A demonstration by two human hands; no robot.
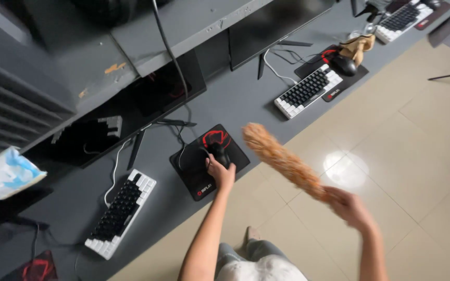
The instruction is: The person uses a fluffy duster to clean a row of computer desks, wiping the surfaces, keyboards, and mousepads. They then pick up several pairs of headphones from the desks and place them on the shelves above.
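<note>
My left hand (220,171) grips a black computer mouse (218,152) that sits on a black mouse pad with a red emblem (194,171). My right hand (351,207) holds the handle end of an orange-brown feather duster (282,158). The duster is blurred and points up and left, its tip hanging over the desk edge just right of the mouse pad. A black-and-white keyboard (121,211) lies left of the pad on the grey desk (235,99).
Dark monitors (131,112) stand along the back of the desk. A second keyboard (308,91), mouse (344,65) and pad lie further right, with a tan cloth (358,46) beside them. A blue-white packet (3,174) sits at far left. Beige tiled floor (402,135) lies on the right.
</note>
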